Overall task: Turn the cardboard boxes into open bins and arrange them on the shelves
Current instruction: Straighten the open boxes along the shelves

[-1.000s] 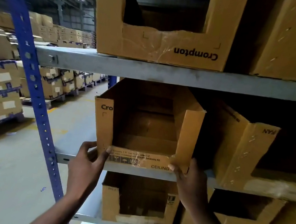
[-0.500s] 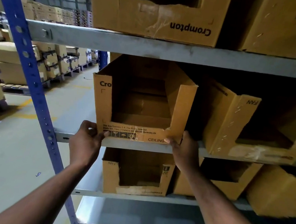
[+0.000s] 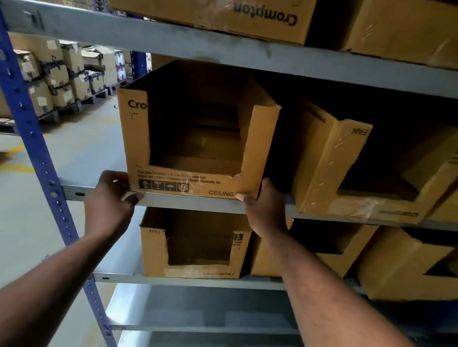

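Placement seems nearly complete: the Crompton ceiling-fan bin point(image 3: 187, 183), its front already cut open, is set at the left end of the middle shelf point(image 3: 190, 203). Its lower front corners are pinched by the left hand point(image 3: 109, 197) and right hand point(image 3: 263, 208). The bin beside it point(image 3: 333, 167) and the bin below point(image 3: 154, 250) are already shelved; only final squaring appears left.

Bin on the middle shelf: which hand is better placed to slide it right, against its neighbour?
Probably left. The left hand grips the bin at its outer left corner and can push it over. The right hand grips the right corner, in the gap beside the neighbouring bin, and would get squeezed.
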A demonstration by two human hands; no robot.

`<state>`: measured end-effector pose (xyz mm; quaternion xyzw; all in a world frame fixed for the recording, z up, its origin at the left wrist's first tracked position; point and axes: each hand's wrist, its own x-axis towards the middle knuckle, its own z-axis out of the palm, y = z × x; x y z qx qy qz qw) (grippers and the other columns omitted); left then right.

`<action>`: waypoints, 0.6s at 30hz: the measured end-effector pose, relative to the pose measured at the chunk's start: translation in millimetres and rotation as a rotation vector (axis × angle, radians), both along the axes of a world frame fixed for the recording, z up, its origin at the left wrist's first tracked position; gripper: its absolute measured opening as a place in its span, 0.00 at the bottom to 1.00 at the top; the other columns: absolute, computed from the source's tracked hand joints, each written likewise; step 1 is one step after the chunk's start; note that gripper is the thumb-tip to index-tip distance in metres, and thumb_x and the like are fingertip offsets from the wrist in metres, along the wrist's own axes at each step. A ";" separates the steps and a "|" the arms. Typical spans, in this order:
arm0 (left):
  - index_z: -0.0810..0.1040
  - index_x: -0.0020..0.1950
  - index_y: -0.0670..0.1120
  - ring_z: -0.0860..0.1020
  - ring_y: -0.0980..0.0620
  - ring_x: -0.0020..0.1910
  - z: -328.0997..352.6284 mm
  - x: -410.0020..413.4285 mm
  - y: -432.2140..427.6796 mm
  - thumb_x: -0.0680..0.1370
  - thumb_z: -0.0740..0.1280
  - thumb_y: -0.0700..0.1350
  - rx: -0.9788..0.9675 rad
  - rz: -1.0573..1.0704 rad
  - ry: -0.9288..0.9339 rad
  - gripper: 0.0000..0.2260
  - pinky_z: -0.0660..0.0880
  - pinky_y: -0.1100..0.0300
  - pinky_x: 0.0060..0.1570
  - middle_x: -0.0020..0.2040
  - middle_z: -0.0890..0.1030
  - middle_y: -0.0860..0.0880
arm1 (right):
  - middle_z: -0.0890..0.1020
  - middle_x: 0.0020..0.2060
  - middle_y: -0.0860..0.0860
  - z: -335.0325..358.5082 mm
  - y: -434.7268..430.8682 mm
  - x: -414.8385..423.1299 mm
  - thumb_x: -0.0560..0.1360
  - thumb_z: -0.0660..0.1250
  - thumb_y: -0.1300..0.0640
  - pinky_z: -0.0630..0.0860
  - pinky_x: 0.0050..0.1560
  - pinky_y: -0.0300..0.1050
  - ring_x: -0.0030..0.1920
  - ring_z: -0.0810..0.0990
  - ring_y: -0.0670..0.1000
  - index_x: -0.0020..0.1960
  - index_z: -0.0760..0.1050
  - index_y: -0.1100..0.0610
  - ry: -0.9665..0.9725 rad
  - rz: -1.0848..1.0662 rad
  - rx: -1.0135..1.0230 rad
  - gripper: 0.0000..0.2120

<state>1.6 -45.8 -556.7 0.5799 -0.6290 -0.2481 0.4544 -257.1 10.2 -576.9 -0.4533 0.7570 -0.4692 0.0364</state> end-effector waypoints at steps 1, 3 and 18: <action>0.73 0.65 0.42 0.80 0.44 0.62 -1.4 -1.4 2.8 0.76 0.73 0.37 0.004 0.000 -0.012 0.19 0.74 0.50 0.61 0.63 0.82 0.44 | 0.79 0.57 0.51 1.2 1.0 -0.6 0.75 0.73 0.53 0.70 0.45 0.34 0.56 0.79 0.50 0.59 0.72 0.55 -0.007 0.011 -0.002 0.16; 0.71 0.69 0.42 0.78 0.41 0.63 -4.1 -6.5 10.6 0.75 0.74 0.37 -0.003 -0.017 -0.071 0.24 0.73 0.47 0.63 0.66 0.79 0.45 | 0.80 0.57 0.51 1.5 1.7 -2.6 0.75 0.73 0.54 0.73 0.48 0.36 0.56 0.80 0.51 0.59 0.73 0.55 -0.018 0.032 0.003 0.16; 0.60 0.79 0.48 0.76 0.44 0.66 -8.0 -206.2 144.3 0.79 0.69 0.53 0.116 -0.368 -0.194 0.32 0.77 0.45 0.62 0.72 0.74 0.44 | 0.85 0.50 0.49 -5.7 151.8 -147.8 0.79 0.68 0.60 0.79 0.51 0.36 0.51 0.83 0.43 0.57 0.80 0.58 -0.017 0.297 -0.142 0.08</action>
